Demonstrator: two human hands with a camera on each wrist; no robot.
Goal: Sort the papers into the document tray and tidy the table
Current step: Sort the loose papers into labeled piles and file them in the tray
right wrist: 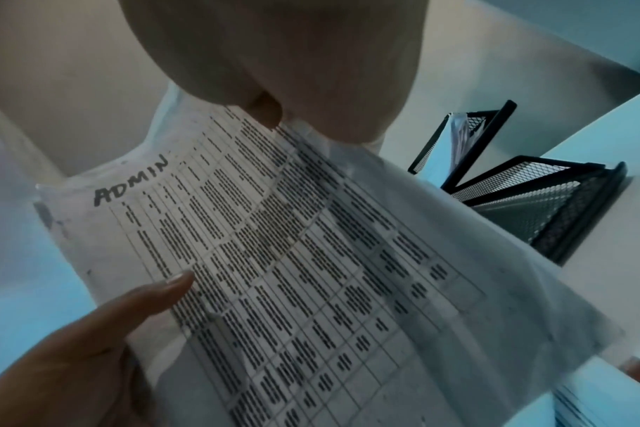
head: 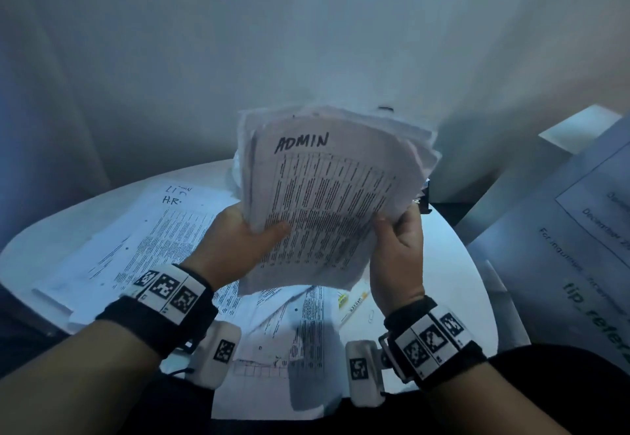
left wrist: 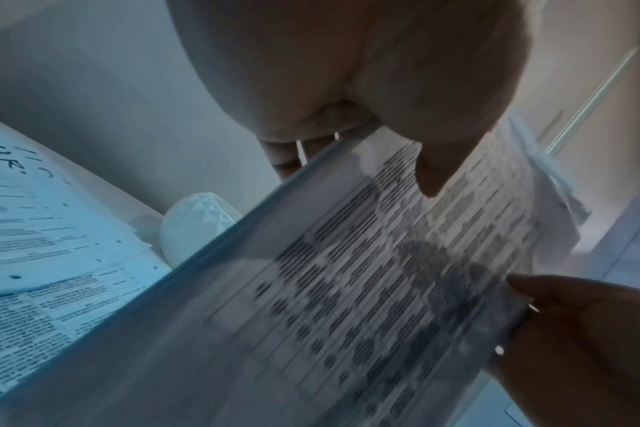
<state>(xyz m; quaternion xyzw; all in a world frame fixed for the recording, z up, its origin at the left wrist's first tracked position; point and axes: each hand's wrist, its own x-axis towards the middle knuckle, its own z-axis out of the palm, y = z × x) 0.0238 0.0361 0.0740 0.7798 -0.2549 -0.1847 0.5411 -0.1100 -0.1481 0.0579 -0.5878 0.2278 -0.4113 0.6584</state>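
Observation:
Both hands hold up a thick stack of printed papers (head: 327, 202) above the round white table (head: 453, 291); its top sheet is a table of text headed "ADMIN". My left hand (head: 249, 233) grips the stack's left edge, thumb on the front sheet. My right hand (head: 395, 230) grips the right edge, fingers behind. The same stack (left wrist: 366, 289) fills the left wrist view, and the stack (right wrist: 311, 260) is also seen in the right wrist view. A black mesh document tray (right wrist: 523, 199) stands behind the stack with some paper in one slot.
More printed sheets lie spread over the table, one (head: 177, 216) marked "H.R." at the left. A pen (head: 351, 305) and a paper clip (head: 371, 315) lie at the right. A white faceted object (left wrist: 198, 219) stands behind the sheets. A large printed notice (head: 579, 247) leans at the right.

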